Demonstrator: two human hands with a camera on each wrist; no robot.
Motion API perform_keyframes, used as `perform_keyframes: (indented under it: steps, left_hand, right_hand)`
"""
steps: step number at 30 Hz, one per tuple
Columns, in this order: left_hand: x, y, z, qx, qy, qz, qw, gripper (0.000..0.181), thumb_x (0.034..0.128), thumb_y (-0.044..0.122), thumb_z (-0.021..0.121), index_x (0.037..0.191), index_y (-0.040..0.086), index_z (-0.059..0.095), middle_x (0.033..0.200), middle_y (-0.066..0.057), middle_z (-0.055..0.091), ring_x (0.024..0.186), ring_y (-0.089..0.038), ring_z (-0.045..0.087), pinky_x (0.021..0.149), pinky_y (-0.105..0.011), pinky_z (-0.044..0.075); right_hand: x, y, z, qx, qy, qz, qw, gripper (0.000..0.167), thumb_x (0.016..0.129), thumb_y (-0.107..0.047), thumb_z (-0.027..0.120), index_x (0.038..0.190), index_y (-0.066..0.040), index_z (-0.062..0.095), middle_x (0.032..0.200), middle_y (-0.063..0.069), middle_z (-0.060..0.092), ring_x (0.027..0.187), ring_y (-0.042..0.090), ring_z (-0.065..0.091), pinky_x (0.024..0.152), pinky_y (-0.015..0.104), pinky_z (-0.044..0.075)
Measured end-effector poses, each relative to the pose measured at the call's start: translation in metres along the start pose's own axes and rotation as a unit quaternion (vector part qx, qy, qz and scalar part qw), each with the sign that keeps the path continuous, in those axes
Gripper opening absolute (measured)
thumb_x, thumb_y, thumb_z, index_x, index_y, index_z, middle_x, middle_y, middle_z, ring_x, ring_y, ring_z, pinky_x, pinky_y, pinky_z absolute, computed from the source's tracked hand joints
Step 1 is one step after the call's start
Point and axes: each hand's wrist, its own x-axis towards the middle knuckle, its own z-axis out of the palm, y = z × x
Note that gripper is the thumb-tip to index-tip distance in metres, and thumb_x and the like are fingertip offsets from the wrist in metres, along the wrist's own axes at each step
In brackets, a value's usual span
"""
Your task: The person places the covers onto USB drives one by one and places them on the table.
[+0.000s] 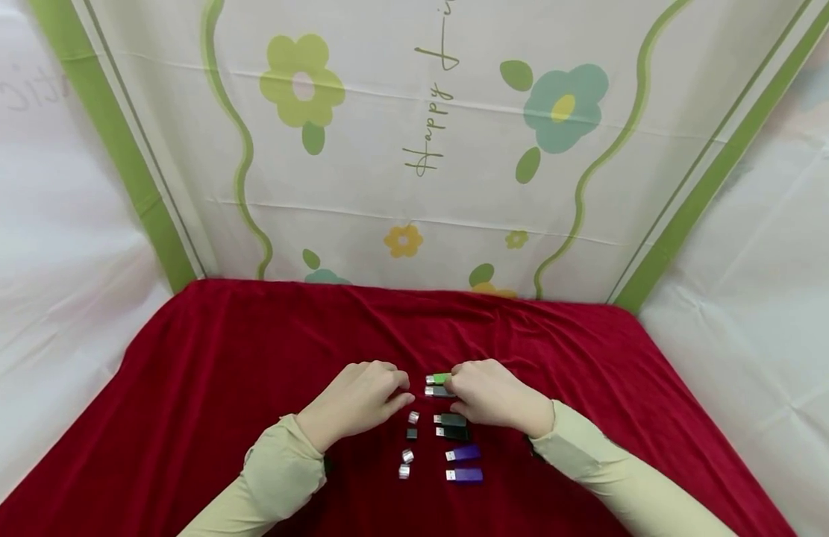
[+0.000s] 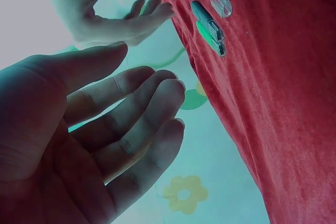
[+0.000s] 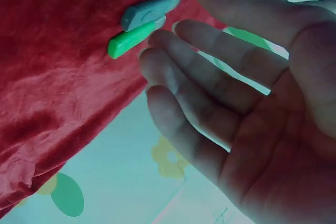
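A green USB flash drive (image 1: 441,379) and a grey USB flash drive (image 1: 436,391) lie side by side at the far end of a column of drives. My right hand (image 1: 498,395) hovers just over their right ends, fingers loosely bent and holding nothing; the right wrist view shows the green drive (image 3: 126,43) and grey drive (image 3: 144,14) apart from its fingertips. To the left of the column, my left hand (image 1: 360,399) is held above the cloth, relaxed, with nothing in its grasp. Nearest below it lies a clear cap (image 1: 413,418).
Nearer me are two dark USB drives (image 1: 450,420) and two purple USB drives (image 1: 464,475). Left of them lie a small black cap (image 1: 412,434) and two more clear caps (image 1: 407,456). Red cloth (image 1: 253,358) covers the table; a flowered curtain (image 1: 387,194) stands behind.
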Motion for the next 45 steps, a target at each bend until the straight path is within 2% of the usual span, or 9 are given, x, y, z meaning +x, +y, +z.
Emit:
perform_keyframes:
  steps: [7, 18, 25, 34, 45]
  left_hand:
    - [-0.001, -0.001, 0.002, -0.006, -0.013, -0.004, 0.9999, 0.012, 0.0896, 0.027, 0.073, 0.088, 0.015, 0.073, 0.079, 0.005, 0.064, 0.063, -0.007, 0.056, 0.054, -0.025, 0.048]
    - [-0.004, -0.003, 0.004, -0.01, -0.018, -0.002, 0.9998, 0.011, 0.0893, 0.026, 0.073, 0.086, 0.016, 0.073, 0.077, 0.006, 0.062, 0.062, -0.007, 0.055, 0.054, -0.026, 0.047]
    - [-0.003, -0.003, 0.005, -0.009, -0.02, 0.001, 0.9998, 0.011, 0.0895, 0.025, 0.073, 0.087, 0.015, 0.073, 0.078, 0.004, 0.063, 0.062, -0.007, 0.055, 0.054, -0.026, 0.047]
    - [-0.003, -0.003, 0.006, -0.021, -0.033, 0.004, 0.9992, 0.011, 0.0902, 0.024, 0.073, 0.086, 0.015, 0.073, 0.074, 0.007, 0.06, 0.058, -0.003, 0.049, 0.052, -0.022, 0.043]
    - [-0.005, -0.004, 0.008, -0.032, -0.043, 0.002, 0.9986, 0.011, 0.0908, 0.023, 0.072, 0.083, 0.016, 0.072, 0.07, 0.009, 0.056, 0.056, -0.002, 0.045, 0.051, -0.02, 0.041]
  right_hand:
    - [-0.003, 0.005, 0.008, 0.013, -0.032, -0.027, 0.999, 0.031, 0.075, -0.017, 0.081, 0.062, -0.02, 0.052, 0.064, -0.009, 0.048, 0.052, 0.006, 0.042, 0.045, 0.024, 0.038]
    - [-0.001, 0.005, 0.017, 0.038, -0.052, -0.044, 0.997, 0.035, 0.076, -0.019, 0.08, 0.06, -0.022, 0.048, 0.062, -0.012, 0.045, 0.05, 0.003, 0.037, 0.043, 0.024, 0.035]
    - [0.001, 0.003, 0.018, 0.027, -0.052, -0.051, 0.997, 0.039, 0.075, -0.017, 0.08, 0.058, -0.021, 0.045, 0.058, -0.011, 0.042, 0.049, 0.004, 0.036, 0.041, 0.025, 0.034]
    - [0.009, -0.004, 0.016, -0.014, -0.078, -0.062, 0.9949, 0.039, 0.077, -0.017, 0.081, 0.055, -0.021, 0.049, 0.053, -0.011, 0.042, 0.048, 0.003, 0.036, 0.044, 0.023, 0.037]
    - [0.02, -0.007, 0.019, -0.021, -0.09, -0.086, 0.992, 0.035, 0.069, -0.017, 0.087, 0.059, -0.02, 0.053, 0.06, -0.011, 0.046, 0.055, 0.004, 0.038, 0.048, 0.021, 0.04]
